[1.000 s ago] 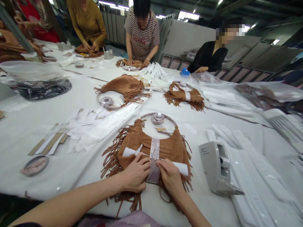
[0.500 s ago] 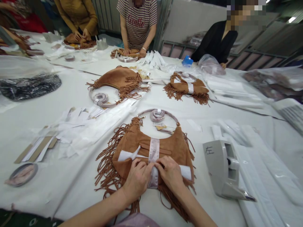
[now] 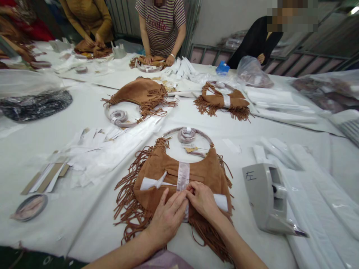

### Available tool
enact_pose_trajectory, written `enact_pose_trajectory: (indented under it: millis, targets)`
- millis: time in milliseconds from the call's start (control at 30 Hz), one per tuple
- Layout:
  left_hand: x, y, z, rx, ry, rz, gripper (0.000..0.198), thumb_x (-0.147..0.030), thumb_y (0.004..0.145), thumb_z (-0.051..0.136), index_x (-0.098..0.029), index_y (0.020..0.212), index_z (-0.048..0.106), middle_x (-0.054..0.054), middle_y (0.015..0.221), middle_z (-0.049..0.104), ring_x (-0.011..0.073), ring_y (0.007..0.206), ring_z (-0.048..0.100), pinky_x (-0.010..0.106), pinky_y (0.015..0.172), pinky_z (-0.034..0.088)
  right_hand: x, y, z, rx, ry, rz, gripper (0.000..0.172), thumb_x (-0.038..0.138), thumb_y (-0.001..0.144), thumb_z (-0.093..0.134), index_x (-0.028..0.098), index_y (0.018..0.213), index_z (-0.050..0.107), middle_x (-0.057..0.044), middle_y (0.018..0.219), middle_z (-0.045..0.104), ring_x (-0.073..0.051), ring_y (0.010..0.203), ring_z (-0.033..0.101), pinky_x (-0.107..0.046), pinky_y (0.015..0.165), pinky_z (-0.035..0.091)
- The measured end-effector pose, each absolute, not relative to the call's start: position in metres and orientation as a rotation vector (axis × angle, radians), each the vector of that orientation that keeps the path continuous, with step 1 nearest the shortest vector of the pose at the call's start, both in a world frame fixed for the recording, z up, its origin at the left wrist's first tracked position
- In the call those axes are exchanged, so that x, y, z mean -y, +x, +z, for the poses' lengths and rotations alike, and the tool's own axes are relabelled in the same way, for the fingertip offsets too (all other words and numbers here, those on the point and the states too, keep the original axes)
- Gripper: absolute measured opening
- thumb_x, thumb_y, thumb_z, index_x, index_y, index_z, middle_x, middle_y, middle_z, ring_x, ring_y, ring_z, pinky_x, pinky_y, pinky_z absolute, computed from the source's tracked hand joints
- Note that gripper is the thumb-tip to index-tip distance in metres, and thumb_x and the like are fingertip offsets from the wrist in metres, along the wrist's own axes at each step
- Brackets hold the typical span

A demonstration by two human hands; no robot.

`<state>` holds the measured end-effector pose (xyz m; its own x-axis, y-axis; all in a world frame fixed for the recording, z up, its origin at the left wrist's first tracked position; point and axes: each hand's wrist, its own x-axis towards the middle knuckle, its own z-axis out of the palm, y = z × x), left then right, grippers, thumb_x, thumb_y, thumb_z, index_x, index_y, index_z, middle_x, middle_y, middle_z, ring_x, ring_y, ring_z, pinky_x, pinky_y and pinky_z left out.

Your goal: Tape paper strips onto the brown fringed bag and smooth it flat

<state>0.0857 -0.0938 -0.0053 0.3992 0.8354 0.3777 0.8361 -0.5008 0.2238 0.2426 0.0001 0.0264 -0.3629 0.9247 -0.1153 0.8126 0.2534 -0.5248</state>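
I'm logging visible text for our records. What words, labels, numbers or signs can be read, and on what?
"Gentle", perhaps, but blurred: striped shirt.
Handwritten mark, too unclear to read surely: grey tape dispenser.
Too small to read, if printed: tan tag by the near brown bag.

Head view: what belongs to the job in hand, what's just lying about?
Likely in the job:
brown fringed bag, under the left hand and right hand
pale strip across its front
grey dispenser, perhaps; untouched, near the bag

Seemingly just lying about:
card strips
dark wrapped bundle
blue object
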Motion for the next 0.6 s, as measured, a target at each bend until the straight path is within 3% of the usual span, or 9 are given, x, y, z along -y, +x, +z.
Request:
enact_pose_trajectory:
  millis: [167,367,500,600]
  targets:
    - [0.104,0.086,-0.015,1.508,-2.587,-0.363,0.059,-0.051,0.097,0.032,-0.015,0.144,0.034,0.008,0.155,0.025,0.0270,0.141,0.020,0.050,0.116,0.010,-0.003,0.241,0.030,2.292,-1.675,0.843,0.014,0.027,0.081,0.063,0.019,0.069,0.062,-0.002,0.070,0.066,-0.017,0.068,0.059,-0.026,0.063,0.038]
    - [0.108,0.089,-0.012,1.345,-2.466,-0.329,0.049,-0.045,0.098,0.035,-0.017,0.136,0.047,0.005,0.157,0.019,0.0250,0.145,0.005,0.054,0.118,0.003,-0.002,0.240,0.034,2.258,-1.672,0.856,0.017,0.029,0.082,0.062,0.019,0.068,0.062,-0.002,0.071,0.067,-0.017,0.068,0.059,-0.026,0.063,0.036]
    - [0.108,0.094,-0.013,1.297,-2.475,-0.247,0.043,-0.035,0.098,0.038,-0.011,0.130,0.053,0.011,0.153,0.028,0.0261,0.145,0.008,0.055,0.116,0.012,-0.001,0.240,0.035,2.254,-1.693,0.837,0.015,0.028,0.081,0.063,0.019,0.068,0.063,-0.002,0.070,0.067,-0.016,0.066,0.059,-0.026,0.061,0.036]
    - [0.109,0.094,-0.021,1.387,-2.499,-0.271,0.052,-0.042,0.098,0.035,-0.010,0.137,0.044,0.014,0.152,0.031,0.0290,0.142,0.018,0.053,0.114,0.018,-0.002,0.239,0.031,2.269,-1.680,0.767,0.017,0.029,0.082,0.062,0.019,0.068,0.062,-0.002,0.070,0.068,-0.017,0.066,0.060,-0.027,0.061,0.037]
